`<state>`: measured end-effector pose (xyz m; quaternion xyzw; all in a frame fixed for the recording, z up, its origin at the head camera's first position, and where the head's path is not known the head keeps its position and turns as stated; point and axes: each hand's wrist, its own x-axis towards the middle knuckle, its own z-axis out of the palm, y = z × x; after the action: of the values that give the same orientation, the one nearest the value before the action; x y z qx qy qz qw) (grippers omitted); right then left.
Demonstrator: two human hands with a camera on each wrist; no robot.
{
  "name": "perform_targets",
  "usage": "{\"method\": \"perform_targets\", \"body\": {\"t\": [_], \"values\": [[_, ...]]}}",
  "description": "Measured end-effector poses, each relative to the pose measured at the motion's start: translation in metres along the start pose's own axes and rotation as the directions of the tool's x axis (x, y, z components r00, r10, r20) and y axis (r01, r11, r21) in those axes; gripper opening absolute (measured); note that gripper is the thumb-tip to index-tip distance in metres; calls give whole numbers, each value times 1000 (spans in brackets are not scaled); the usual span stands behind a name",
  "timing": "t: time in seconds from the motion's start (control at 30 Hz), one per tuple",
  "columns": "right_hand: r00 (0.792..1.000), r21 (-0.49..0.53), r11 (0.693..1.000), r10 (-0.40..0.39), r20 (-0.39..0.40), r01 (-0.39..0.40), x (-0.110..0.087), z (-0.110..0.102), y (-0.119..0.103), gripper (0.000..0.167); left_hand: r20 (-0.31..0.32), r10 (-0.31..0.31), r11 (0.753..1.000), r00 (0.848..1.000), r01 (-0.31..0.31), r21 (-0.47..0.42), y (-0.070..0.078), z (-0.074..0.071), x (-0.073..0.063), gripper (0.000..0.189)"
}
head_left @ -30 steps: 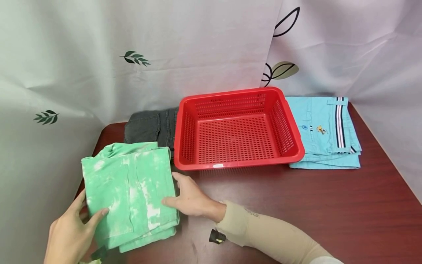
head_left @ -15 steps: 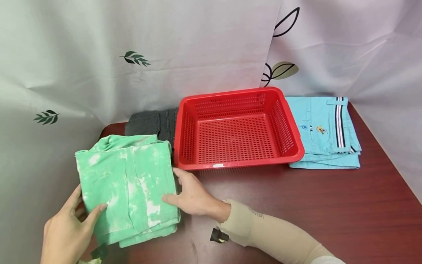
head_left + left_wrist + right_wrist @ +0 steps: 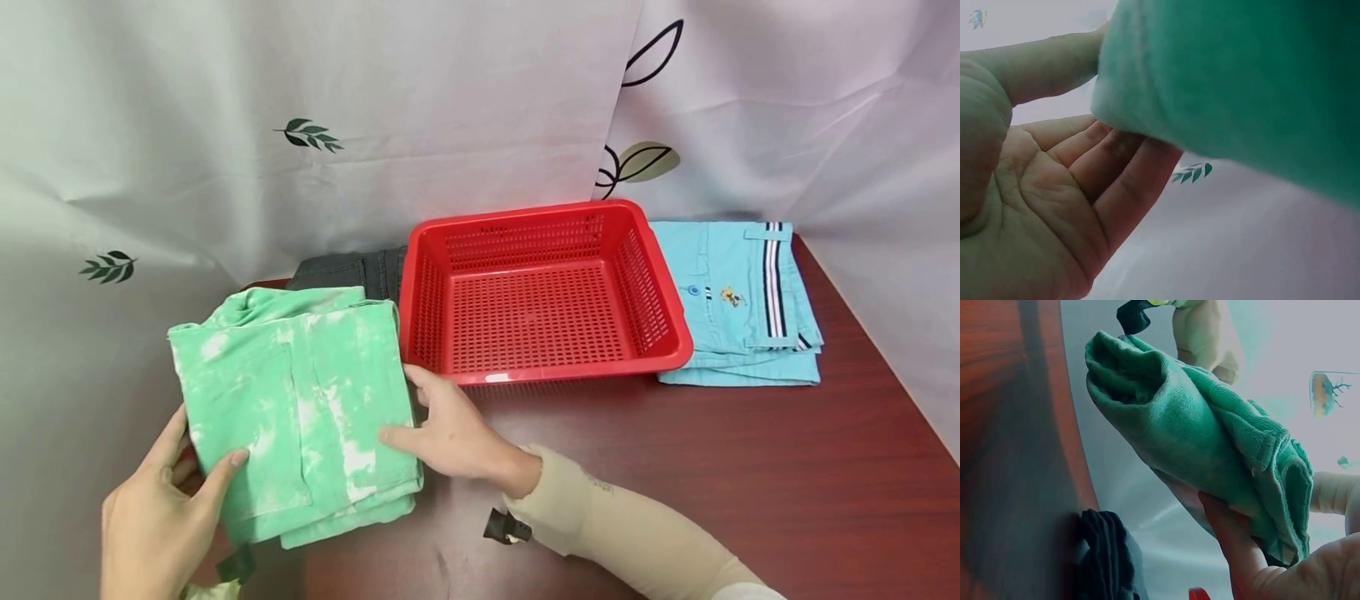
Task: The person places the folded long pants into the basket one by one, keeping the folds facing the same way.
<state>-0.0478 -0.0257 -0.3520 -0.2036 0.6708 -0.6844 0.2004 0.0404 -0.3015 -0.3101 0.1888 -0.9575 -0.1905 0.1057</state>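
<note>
Green bleach-mottled folded garment [image 3: 296,408], pinched at its edges by both hands, left [image 3: 161,521] and right [image 3: 450,429], had risen off the table [image 3: 750,492] and edged toward the red basket [image 3: 678,329].

Head view looks forward and down over the table [image 3: 750,467]; left wrist view sits tight under the green folded cloth [image 3: 1241,81], facing up; right wrist view, equally near, shares that cloth [image 3: 1210,444].
</note>
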Motion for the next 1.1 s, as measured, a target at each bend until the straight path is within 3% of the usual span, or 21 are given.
{"method": "perform_targets", "body": {"t": [0.4, 0.7, 0.97, 1.1], "values": [[998, 137, 989, 58, 10, -59, -2, -12, -12, 66, -48, -18, 999, 999, 15, -48, 19, 0, 1, 81], [1000, 154, 988, 30, 4, -31, -2, -20, -16, 64, -97, -6, 995, 995, -4, -104, 29, 2, -1, 79], [1000, 165, 986, -2, -14, 4, -2, -30, -21, 65, -178, 40, 980, 983, -73, -184, 39, 10, 1, 77], [1000, 166, 986, -6, -21, 9, -1, -34, -23, 66, -227, 71, 961, 971, -128, -245, 44, 15, 2, 75]]}}
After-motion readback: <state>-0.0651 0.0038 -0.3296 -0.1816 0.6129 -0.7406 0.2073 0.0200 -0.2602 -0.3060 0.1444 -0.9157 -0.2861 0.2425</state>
